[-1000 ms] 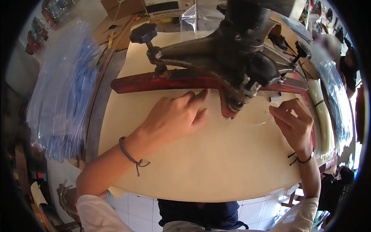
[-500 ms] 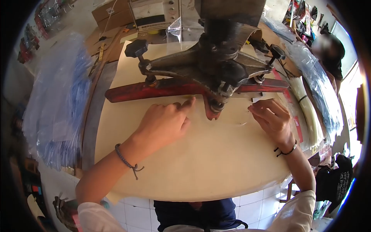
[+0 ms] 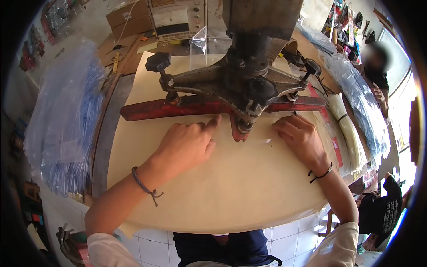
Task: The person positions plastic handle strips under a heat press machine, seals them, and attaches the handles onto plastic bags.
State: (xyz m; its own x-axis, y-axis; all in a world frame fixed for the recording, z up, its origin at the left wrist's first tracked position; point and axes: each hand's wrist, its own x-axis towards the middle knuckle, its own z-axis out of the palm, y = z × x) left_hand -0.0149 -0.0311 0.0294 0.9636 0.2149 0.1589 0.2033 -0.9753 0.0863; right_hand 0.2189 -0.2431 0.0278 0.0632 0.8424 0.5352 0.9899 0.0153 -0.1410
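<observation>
My left hand (image 3: pixel 184 143) rests on the cream sheet (image 3: pixel 213 187), its index finger stretched to the front edge of the red bar (image 3: pixel 151 111) and its thumb apart. Nothing shows in its grasp. My right hand (image 3: pixel 299 135) is curled, fingertips pressed together right of the bar's short prong; what they hold, if anything, is hidden. A thin clear strip (image 3: pixel 264 141) lies on the sheet between the hands. The red bar hangs under a dark metal press head (image 3: pixel 249 66) with black knobs and covers part of the sheet.
Clear plastic bags (image 3: pixel 66 120) are piled at the left. More bags (image 3: pixel 356 102) and a tied bundle of pale strips (image 3: pixel 347 129) lie at the right. A boxy machine (image 3: pixel 178 20) and a cardboard box (image 3: pixel 129 20) stand behind. Another person (image 3: pixel 378 75) is at the far right.
My right hand has moved left, toward the bar's prong. My left hand keeps its place by the bar. The view has shifted, and more of the other person shows.
</observation>
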